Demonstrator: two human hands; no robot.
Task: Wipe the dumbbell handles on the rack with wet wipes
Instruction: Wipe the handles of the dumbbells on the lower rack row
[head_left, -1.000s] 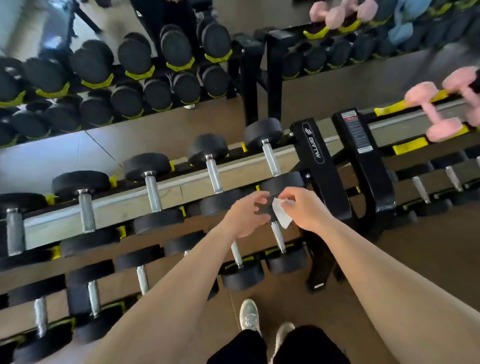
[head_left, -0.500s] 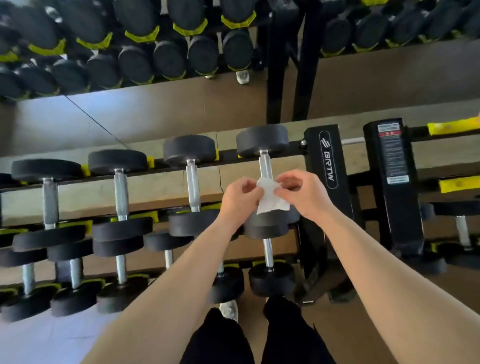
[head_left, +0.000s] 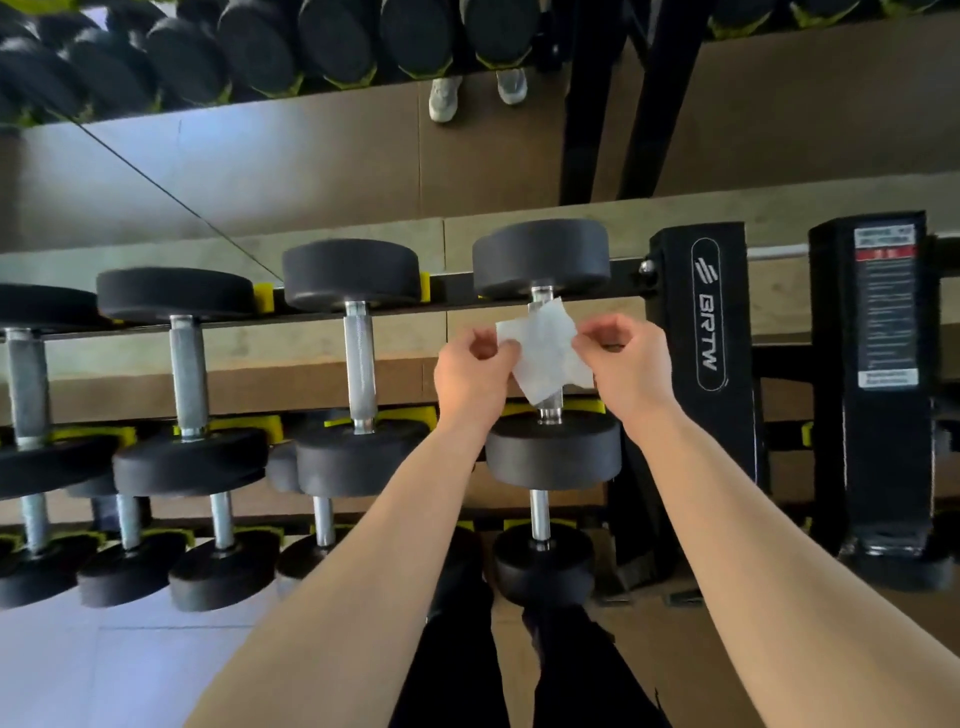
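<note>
A white wet wipe (head_left: 544, 353) is spread between both hands, right in front of the steel handle of the rightmost dumbbell (head_left: 550, 452) on the upper rack tier. My left hand (head_left: 475, 371) pinches the wipe's left edge. My right hand (head_left: 623, 364) pinches its right edge. The wipe hides most of that handle; only its top and bottom ends show. To the left, a second dumbbell (head_left: 358, 364) shows its bare knurled handle, and a third (head_left: 188, 374) stands further left.
The rack's black upright (head_left: 701, 332) with a logo stands just right of my right hand, and a second upright (head_left: 883, 332) with a label is further right. A lower tier holds smaller dumbbells (head_left: 540, 561). A mirror behind reflects more dumbbells.
The view has moved closer to the rack. Both hands have pulled apart, and the wipe has unfolded from a small wad into a wider sheet in front of the handle.
</note>
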